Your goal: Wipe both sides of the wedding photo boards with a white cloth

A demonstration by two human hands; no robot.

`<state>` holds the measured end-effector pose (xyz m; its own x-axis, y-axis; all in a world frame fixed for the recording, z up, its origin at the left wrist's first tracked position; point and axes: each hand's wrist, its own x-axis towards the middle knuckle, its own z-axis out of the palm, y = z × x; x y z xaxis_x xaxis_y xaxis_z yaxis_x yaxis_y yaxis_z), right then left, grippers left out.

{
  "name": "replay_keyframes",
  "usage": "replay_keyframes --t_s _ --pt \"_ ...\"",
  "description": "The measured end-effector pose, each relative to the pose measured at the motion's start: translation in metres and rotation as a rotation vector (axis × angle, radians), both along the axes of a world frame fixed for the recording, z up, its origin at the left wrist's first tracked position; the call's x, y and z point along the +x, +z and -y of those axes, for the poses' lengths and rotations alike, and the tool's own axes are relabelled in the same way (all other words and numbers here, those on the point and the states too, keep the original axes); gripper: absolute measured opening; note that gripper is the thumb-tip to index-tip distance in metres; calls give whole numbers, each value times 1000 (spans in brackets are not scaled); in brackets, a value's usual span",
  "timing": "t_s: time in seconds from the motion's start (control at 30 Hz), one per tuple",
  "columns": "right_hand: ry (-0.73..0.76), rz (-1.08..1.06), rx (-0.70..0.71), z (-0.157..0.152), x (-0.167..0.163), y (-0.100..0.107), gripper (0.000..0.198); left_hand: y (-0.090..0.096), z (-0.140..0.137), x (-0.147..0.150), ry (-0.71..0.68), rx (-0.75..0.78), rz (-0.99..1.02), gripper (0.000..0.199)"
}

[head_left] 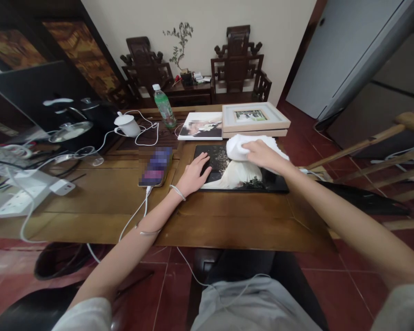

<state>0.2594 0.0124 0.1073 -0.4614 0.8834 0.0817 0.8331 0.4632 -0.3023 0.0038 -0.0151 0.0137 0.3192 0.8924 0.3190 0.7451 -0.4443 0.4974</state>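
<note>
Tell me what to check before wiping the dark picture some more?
1. Left hand pressing flat on the dark picture, steadying it: ok.
2. Right hand has a grip on the white cloth, cloth on the picture: ok.
3. Picture lies flat on the wooden table: ok.
4. Phone sits beside the picture, apart from it: ok.
5. Stacked frames just behind the cloth, close: cannot tell if touching.
6. Picture surface clean: cannot tell.
</note>
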Motion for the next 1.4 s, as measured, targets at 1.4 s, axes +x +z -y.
replay_keyframes --t_s 1.4 --pt "228 75 -90 134 -21 -12 36 -7 -4 3 10 -12 -19 50"
